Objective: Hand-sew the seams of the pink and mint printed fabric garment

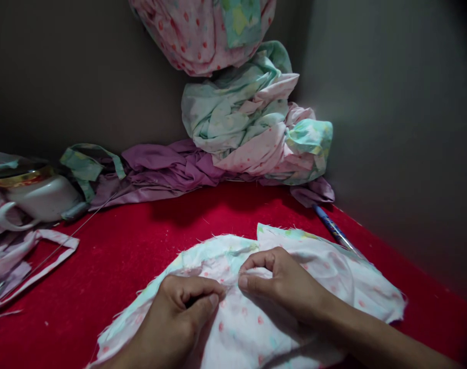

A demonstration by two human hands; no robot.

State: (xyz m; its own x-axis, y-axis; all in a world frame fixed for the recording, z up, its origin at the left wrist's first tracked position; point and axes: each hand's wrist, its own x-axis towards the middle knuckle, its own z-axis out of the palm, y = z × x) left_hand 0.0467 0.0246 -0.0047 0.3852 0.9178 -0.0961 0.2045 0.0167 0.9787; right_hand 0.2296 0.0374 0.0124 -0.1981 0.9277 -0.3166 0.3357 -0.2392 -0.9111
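A piece of pale cloth (256, 318) with red spots and a mint-green frayed border lies in front of me, its surface wrinkled. My left hand (179, 312) is over its left part, thumb and forefinger closed in a pinch. Just to the right, my right hand (283, 284) pinches too, its fingertips close above the cloth. Between the two pinches runs a faint, thin thread (230, 285). Whether a needle is in either hand cannot be made out.
A red table cover (171, 220) lies beneath. A blue pen (335, 228) rests to the right. Behind are a purple cloth (167, 166) and a bunched printed cloth (244, 123). At left stand a white mug (44, 197) and a pale fabric strip (60, 236).
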